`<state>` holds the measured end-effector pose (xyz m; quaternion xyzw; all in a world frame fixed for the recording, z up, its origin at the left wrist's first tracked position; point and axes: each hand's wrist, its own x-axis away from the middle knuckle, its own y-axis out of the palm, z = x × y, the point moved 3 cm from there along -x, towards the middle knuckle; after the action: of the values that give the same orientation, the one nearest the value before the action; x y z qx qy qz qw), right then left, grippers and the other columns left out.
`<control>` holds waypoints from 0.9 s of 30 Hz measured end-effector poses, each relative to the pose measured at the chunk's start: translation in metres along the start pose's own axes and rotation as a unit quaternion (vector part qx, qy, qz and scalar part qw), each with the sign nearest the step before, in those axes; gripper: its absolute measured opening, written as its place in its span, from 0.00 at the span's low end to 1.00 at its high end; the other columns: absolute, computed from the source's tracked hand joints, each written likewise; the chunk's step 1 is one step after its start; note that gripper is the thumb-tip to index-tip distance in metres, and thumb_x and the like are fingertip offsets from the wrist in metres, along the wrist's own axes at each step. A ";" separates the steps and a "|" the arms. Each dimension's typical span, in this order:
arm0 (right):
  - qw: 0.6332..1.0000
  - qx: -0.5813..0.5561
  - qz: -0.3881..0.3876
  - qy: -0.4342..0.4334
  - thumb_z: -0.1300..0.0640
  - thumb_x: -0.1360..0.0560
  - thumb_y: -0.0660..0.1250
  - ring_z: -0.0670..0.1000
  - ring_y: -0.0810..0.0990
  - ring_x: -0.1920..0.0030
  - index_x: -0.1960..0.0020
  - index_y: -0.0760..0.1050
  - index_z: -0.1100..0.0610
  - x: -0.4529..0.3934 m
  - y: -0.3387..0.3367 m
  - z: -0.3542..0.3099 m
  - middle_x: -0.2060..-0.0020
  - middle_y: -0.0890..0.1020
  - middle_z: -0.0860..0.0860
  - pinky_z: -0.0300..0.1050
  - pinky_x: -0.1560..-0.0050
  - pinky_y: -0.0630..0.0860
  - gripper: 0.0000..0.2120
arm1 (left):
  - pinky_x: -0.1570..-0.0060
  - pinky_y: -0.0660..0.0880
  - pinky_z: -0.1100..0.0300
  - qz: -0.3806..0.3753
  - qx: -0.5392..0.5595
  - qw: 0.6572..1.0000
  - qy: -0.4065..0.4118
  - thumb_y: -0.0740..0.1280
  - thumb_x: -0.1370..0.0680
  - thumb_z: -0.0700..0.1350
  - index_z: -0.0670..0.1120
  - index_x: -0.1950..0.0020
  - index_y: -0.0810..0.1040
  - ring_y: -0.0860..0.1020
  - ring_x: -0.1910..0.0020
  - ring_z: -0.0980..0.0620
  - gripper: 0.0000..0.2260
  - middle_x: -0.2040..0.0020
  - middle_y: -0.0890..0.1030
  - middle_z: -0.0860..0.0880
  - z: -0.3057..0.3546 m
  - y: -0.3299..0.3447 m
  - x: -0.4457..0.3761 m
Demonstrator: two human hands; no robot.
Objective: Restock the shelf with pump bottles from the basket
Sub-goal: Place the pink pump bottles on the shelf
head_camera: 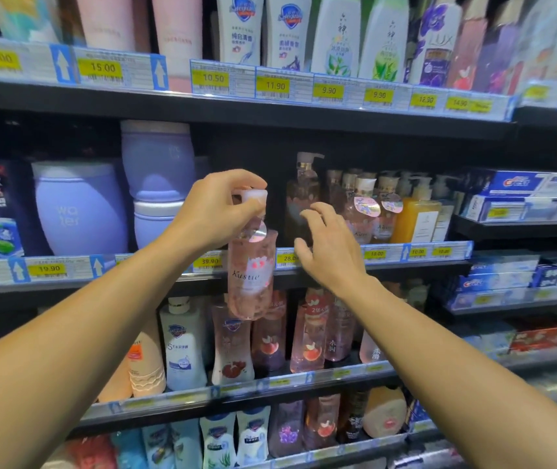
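A clear pink pump bottle (pixel 251 272) labelled Kustie hangs in front of the middle shelf (pixel 338 265). My left hand (pixel 216 208) grips its white pump head from above. My right hand (pixel 329 247) is spread open just right of the bottle, fingers relaxed, not touching it. Behind the hands a dark gap opens on the shelf, with one matching pink pump bottle (pixel 302 198) standing at the back. Several more pump bottles (pixel 365 208) stand to the right of it. The basket is out of view.
Purple tubs (pixel 81 211) fill the middle shelf's left side. An orange pump bottle (pixel 417 214) and toothpaste boxes (pixel 520 194) are at the right. Body-wash bottles line the upper shelf (pixel 270 99) and lower shelf (pixel 236 387). Price tags run along every edge.
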<state>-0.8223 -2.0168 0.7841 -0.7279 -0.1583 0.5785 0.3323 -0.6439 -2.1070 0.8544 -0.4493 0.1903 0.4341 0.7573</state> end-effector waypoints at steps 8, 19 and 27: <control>0.999 0.022 0.037 -0.008 0.53 0.29 0.72 0.59 0.71 0.34 0.34 0.71 0.62 0.052 -0.003 0.052 0.35 0.73 0.57 0.55 0.33 0.70 0.27 | 0.49 0.77 0.58 0.137 -0.009 0.978 0.157 0.69 0.26 0.43 0.47 0.40 0.81 0.80 0.53 0.53 0.14 0.47 0.82 0.50 0.064 0.006 -0.018; 0.983 -0.080 0.106 0.125 0.47 0.28 0.71 0.54 0.71 0.42 0.35 0.67 0.58 0.040 -0.024 0.089 0.41 0.73 0.52 0.50 0.43 0.71 0.27 | 0.50 0.69 0.72 0.206 -0.042 0.967 0.144 0.68 0.26 0.40 0.44 0.40 0.81 0.75 0.53 0.59 0.15 0.48 0.80 0.51 0.073 0.066 -0.054; 0.969 -0.073 0.126 0.199 0.38 0.28 0.66 0.54 0.74 0.44 0.34 0.65 0.55 0.016 -0.017 0.091 0.44 0.77 0.49 0.51 0.42 0.68 0.30 | 0.48 0.71 0.63 0.172 -0.080 0.978 0.084 0.68 0.24 0.42 0.46 0.39 0.80 0.76 0.52 0.54 0.14 0.46 0.81 0.49 0.061 0.090 -0.059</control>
<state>-0.9014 -1.9673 0.7734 -0.8650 -0.0380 0.4459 0.2272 -0.7570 -2.0644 0.8794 -0.5040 0.2922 0.5321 0.6144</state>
